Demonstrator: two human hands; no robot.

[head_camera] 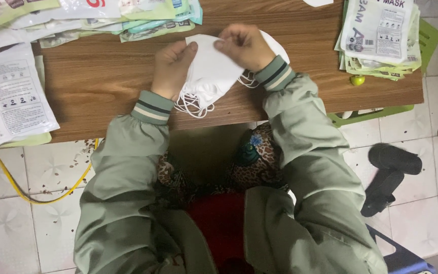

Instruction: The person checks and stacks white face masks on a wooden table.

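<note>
Masks (214, 68), white and folded flat, are stacked together between my two hands above the wooden counter (97, 81). My left hand (172, 68) is closed on the left edge of the stack, with the thumb on top. My right hand (244, 46) is pinching the top edge, fingers curled over the upper mask. Thin white ear loops (191, 104) hang loose from the bottom of the stack, near my left cuff.

I judge that the main risk is the stack sliding apart. The fabric looks smooth and soft, with no stiffness, so if one pinch becomes loose the lower masks could fan out or drop to the tiled floor (422, 127). The loops are tangled together and could catch on the sleeve or on each other, pulling one mask out of line.

The counter has a brown wood-grain surface, flat and matt. Glossy plastic mask packets lie in piles at the left (11, 96), along the far edge (102, 20), and at the right (378, 38); they look slippery. A small yellow-green round thing (357, 79) sits just beside the right pile.
</note>
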